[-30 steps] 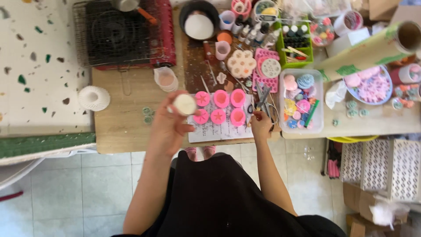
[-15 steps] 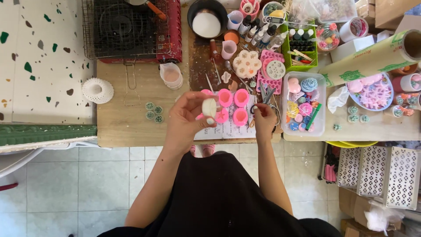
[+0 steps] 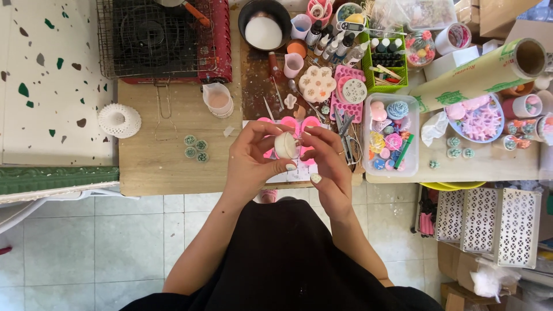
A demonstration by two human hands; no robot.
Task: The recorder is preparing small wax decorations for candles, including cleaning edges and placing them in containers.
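Observation:
A small round white mould (image 3: 285,145) is held between both hands above the near edge of the wooden table (image 3: 167,155). My left hand (image 3: 252,158) grips it from the left, with the thumb under it. My right hand (image 3: 327,164) touches its right side with the fingertips. Beneath the hands, several pink moulds (image 3: 299,124) stand on a sheet of paper (image 3: 291,173), partly hidden.
Scissors (image 3: 344,128) and a clear tub of coloured pieces (image 3: 394,135) lie to the right. A red grill stove (image 3: 164,40), a bowl of white wax (image 3: 263,27), a plastic cup (image 3: 219,99) and a white lattice dome (image 3: 119,120) stand further back and left. A paper roll (image 3: 478,75) lies at right.
My right hand left the table near the scissors and came up to the white mould. My left hand turned the mould and brought it lower and to the right.

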